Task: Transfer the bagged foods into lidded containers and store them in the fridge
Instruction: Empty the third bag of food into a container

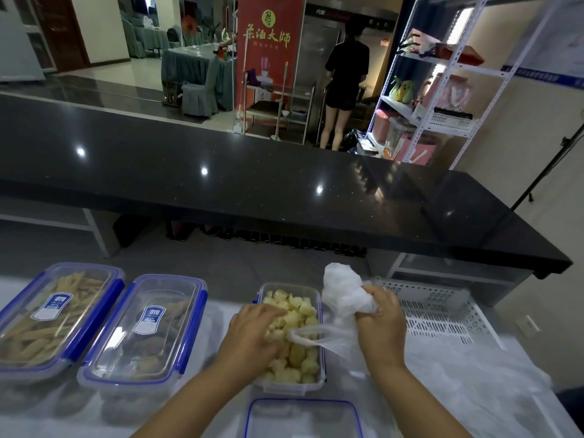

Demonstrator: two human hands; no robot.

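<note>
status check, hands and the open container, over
Left hand presses flat on the pale chunks in the open container. Right hand grips the emptied plastic bag. Its lid lies loose in front; two containers at left already lidded.

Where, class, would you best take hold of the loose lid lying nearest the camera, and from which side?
Grip the lid by its long right edge, coming from the right. It lies flat below the open container; the left hand rests in the food, so the right hand, once it drops the bag, seems nearest.
</note>
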